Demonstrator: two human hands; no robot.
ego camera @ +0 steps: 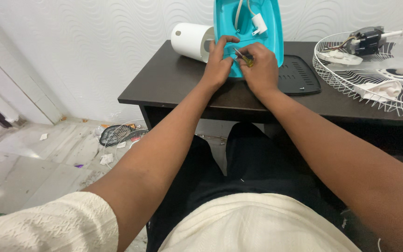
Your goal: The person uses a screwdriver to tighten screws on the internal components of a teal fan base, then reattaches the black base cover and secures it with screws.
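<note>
Screwdriver [244,58], small with a yellow-green handle, is pinched in the fingers [253,52] of the right hand [261,70], its thin metal shaft angled up and to the left toward the left hand's fingertips. The left hand [218,63] is laid flat, its fingers spread narrowly and pressed against the lower edge of the teal plastic housing [271,42], nothing being gripped by it. The housing is stood upright at the back of the dark desk [178,79], leaned toward the patterned wall, and a white wire with a small white block [259,22] is seen inside its hollow. Just to the left of the housing a white cylinder [190,41] is laid on its side. A black vented cover [299,74] is lain just right of the right hand. Farther right, a white wire fan guard [374,79] is rested on the desk, with a dark motor [367,41] and a crumpled white cloth [378,91] on it. Another fan guard [122,135] is seen on the floor below.
</note>
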